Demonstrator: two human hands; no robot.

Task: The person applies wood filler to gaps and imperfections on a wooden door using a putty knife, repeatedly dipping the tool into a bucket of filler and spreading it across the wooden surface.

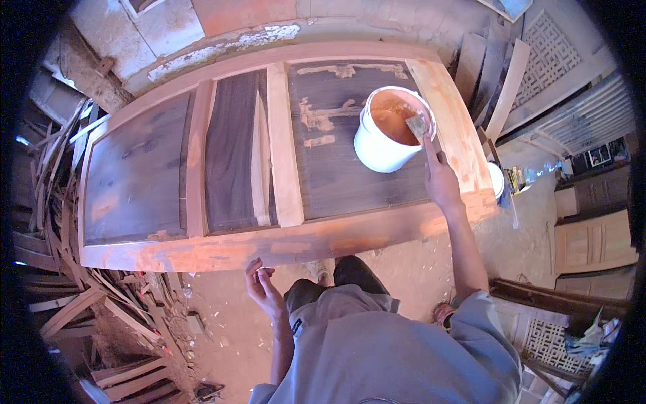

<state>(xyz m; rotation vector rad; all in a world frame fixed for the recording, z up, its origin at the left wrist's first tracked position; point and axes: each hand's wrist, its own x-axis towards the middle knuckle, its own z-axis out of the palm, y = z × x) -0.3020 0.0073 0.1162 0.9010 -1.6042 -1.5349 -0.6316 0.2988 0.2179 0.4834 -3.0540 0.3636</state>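
My right hand is closed round the handle of a putty knife. Its flat blade is inside the mouth of a white bucket, near the right rim. Orange-brown filler lies in the bucket. The bucket stands on the right panel of a large wooden door, which lies flat before me. Orange-brown smears mark the door's frame and the dark panel. At the door's near edge is my left hand, raised, with fingers loosely bent and apart and nothing plainly in them.
A loose wooden strip lies on the door's middle panel. Scrap wood is heaped at the left. Boards lean at the far right, and a second white bucket stands beyond the door's right end. More panelled wood is at the right.
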